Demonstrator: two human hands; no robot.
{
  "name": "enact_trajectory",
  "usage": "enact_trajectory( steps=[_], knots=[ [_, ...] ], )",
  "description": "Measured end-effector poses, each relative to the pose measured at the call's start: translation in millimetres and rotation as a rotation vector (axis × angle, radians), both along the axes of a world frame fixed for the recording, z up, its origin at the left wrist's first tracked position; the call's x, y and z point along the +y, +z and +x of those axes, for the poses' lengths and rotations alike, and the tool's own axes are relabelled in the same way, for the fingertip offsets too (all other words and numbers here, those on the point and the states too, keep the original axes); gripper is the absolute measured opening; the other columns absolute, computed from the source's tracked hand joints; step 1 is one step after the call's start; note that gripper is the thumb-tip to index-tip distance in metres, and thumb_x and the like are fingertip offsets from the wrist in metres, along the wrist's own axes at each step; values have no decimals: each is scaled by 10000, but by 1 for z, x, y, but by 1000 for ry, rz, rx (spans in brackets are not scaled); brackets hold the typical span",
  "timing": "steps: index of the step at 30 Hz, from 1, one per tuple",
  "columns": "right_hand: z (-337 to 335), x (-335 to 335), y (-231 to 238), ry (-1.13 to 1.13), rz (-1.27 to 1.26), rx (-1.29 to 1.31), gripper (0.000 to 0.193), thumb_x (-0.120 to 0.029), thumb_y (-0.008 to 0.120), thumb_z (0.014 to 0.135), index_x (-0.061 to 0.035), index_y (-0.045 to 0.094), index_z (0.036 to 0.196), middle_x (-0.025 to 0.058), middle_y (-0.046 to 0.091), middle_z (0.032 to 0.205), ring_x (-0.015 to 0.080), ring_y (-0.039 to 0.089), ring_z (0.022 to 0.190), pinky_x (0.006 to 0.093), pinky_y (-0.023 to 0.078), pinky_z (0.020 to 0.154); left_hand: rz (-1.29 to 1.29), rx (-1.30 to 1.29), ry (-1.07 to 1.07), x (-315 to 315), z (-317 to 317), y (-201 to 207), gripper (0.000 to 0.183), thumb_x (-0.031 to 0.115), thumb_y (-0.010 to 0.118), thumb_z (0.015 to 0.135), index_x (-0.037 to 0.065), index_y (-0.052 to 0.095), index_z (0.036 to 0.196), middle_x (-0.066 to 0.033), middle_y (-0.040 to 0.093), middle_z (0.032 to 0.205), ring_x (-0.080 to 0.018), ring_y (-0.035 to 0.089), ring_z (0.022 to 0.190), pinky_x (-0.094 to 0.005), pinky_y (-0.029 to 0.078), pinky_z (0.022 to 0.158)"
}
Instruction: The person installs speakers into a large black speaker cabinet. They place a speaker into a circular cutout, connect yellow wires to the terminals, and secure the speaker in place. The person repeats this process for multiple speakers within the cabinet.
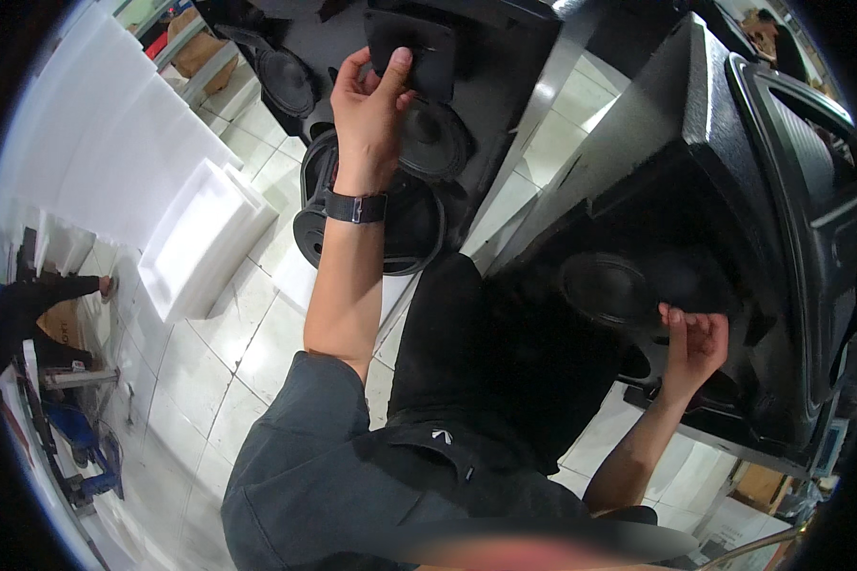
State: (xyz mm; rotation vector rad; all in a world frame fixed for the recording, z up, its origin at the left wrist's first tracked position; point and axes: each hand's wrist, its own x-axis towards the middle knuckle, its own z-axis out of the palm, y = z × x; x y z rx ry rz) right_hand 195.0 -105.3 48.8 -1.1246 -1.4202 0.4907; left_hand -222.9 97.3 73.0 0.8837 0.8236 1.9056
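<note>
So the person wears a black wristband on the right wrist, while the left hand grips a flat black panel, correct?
Not quite: the head view shows the black wristband on the left wrist. The left hand does grip the flat black panel.

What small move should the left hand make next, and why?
Perhaps the left hand should tilt the flat black piece slightly away from the round black part: the thumb already lies on its face, and in this view its lower edge appears close to that part.
</note>
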Motion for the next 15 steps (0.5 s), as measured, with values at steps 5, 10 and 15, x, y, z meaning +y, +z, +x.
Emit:
enact_trajectory(
  steps=[5, 10, 15],
  knots=[
    [-17, 5, 6, -4, 93, -29, 360, 47, 738, 887, -54, 608, 1207, 72, 689, 915, 150, 705, 880, 377, 642, 801, -39, 199, 269, 1, 2, -7, 532, 204, 855, 854, -9, 568, 1249, -107, 623, 1072, -169, 670, 780, -260, 572, 620],
    [-32, -8, 12, -295, 81, -253, 425, -102, 851, 813, -61, 651, 1185, 108, 733, 983, 170, 730, 879, 280, 607, 761, -19, 399, 290, 1, -10, -10, 499, 214, 841, 864, -5, 578, 1227, -85, 651, 917, -168, 678, 796, -298, 609, 647],
    [-33, -52, 38, -265, 229, -131, 436, 34, 775, 850, -16, 602, 1246, 100, 738, 1023, 136, 717, 908, 267, 574, 807, -32, 344, 199, 7, -22, -20, 677, 219, 793, 914, -13, 401, 1415, -203, 581, 1295, -306, 636, 1046, -409, 604, 850]
  ],
)
